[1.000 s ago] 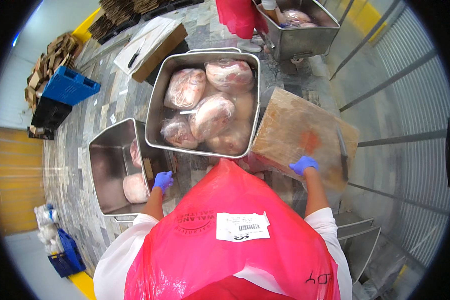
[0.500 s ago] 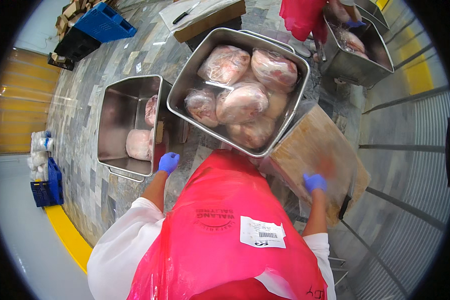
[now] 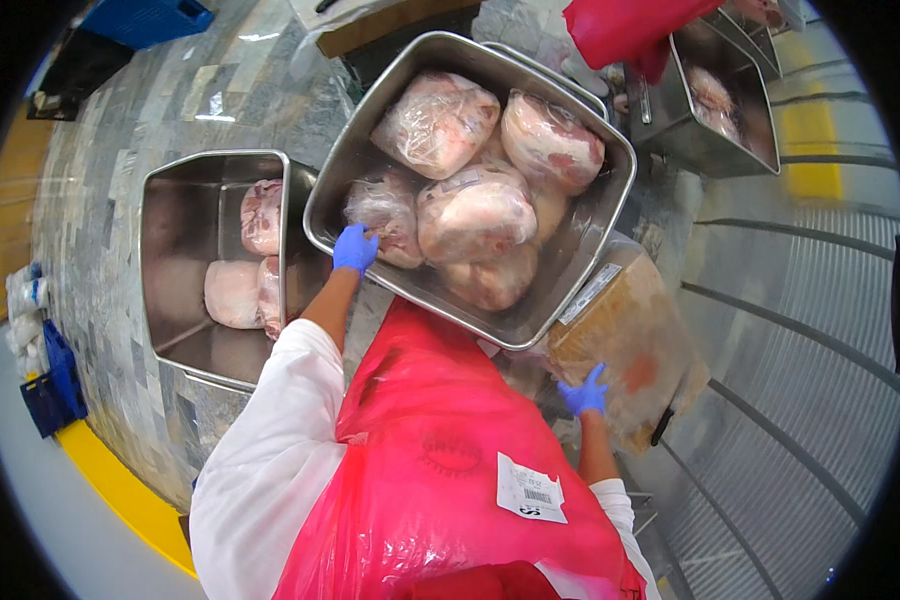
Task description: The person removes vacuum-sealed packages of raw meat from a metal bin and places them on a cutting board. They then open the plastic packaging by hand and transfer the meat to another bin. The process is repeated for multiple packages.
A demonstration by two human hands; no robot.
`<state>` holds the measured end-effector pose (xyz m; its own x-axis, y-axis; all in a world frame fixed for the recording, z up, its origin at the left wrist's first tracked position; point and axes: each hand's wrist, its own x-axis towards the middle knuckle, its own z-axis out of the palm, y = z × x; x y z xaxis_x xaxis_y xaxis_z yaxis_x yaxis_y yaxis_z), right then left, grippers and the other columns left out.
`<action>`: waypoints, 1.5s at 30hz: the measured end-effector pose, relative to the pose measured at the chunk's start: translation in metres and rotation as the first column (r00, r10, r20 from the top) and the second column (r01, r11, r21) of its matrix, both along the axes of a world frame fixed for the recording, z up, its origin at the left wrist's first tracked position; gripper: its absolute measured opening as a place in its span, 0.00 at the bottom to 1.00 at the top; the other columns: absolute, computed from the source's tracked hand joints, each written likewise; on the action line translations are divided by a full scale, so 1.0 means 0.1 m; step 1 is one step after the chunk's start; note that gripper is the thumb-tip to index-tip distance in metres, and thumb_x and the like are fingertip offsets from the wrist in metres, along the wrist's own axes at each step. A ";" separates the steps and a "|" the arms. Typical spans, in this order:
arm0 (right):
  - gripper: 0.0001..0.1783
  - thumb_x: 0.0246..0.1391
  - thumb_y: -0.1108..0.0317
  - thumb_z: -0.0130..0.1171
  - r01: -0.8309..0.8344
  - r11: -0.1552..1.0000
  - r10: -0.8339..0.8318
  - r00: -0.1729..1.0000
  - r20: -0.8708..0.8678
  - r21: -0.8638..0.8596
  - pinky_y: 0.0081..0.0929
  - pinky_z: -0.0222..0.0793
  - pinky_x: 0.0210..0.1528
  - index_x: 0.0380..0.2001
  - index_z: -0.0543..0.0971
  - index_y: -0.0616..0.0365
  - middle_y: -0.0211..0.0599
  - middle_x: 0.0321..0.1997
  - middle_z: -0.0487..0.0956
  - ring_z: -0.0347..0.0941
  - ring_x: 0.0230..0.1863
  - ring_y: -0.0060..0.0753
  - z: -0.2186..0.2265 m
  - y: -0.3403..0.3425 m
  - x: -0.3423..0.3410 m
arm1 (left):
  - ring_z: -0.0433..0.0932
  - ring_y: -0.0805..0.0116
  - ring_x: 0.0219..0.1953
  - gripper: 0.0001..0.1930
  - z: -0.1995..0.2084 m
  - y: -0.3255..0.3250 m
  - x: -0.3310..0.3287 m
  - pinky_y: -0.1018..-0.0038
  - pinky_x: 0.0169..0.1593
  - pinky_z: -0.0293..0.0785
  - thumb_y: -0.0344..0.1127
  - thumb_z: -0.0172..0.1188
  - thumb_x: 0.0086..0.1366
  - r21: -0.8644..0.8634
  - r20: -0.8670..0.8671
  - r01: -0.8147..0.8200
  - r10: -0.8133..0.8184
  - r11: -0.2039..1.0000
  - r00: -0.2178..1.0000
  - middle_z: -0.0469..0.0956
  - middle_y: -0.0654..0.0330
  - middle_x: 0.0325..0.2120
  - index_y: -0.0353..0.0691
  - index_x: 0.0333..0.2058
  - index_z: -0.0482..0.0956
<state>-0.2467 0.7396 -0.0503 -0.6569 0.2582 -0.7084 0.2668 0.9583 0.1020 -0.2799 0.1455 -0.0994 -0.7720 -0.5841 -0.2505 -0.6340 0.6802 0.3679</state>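
Observation:
My left hand [image 3: 355, 248], in a blue glove, is at the near-left rim of a large metal tub [image 3: 322, 200]. Its fingers reach over the rim beside a plastic-wrapped piece of meat [image 3: 385, 215]; whether they touch it I cannot tell. The tub holds several bagged pieces, a large pale one [image 3: 478, 212] in the middle. My right hand [image 3: 583, 390], also blue-gloved, has its fingers spread at the near-left edge of a film-covered brown board [image 3: 635, 345] with a reddish stain. A black handle [image 3: 662, 427] lies at the board's near right edge.
Left of the main tub stands a deep metal tub [image 3: 185, 270] with several pieces of meat. Another person in a red apron [image 3: 635, 25] is at the far right, beside another metal tub [image 3: 725, 110]. Ribbed translucent panels [image 3: 780, 350] border the right side.
My left hand has moved up from beside the left tub to the main tub's rim. My right hand has shifted left from the board's surface to its edge, and its fingers have spread.

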 end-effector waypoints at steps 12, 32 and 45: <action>0.73 0.44 0.45 0.72 0.162 0.986 -0.157 0.981 0.118 -0.031 0.49 0.64 0.64 0.71 0.22 0.42 0.77 0.62 0.62 0.65 0.62 0.68 0.11 -0.10 -0.37 | 0.62 0.44 0.64 0.45 -0.19 -0.29 -0.93 0.52 0.61 0.67 0.52 0.73 0.48 -0.254 0.374 0.281 -0.174 0.925 0.911 0.62 0.50 0.64 0.54 0.65 0.63; 0.74 0.43 0.49 0.72 0.082 0.997 -0.082 0.996 0.033 0.010 0.44 0.66 0.61 0.70 0.22 0.52 0.67 0.59 0.70 0.70 0.60 0.60 -0.07 0.04 -0.28 | 0.80 0.41 0.41 0.20 -0.71 0.08 -1.02 0.51 0.47 0.76 0.49 0.49 0.60 0.203 0.304 0.303 -0.355 0.931 0.884 0.81 0.41 0.38 0.40 0.37 0.83; 0.42 0.55 0.54 0.62 -0.204 0.979 0.200 0.960 0.194 0.001 0.42 0.68 0.59 0.68 0.55 0.54 0.57 0.55 0.76 0.74 0.55 0.53 0.18 -0.27 -0.85 | 0.81 0.42 0.34 0.14 -0.05 1.29 -0.83 0.52 0.41 0.78 0.40 0.52 0.59 0.370 0.128 0.352 -0.423 0.860 0.897 0.82 0.42 0.31 0.37 0.31 0.83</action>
<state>-0.3314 0.7121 -0.0327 -0.5494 0.1499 -0.8220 0.0413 0.9874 0.1525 -0.3633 0.2743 -0.1048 -0.8315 -0.1038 -0.5457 -0.4273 0.7472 0.5090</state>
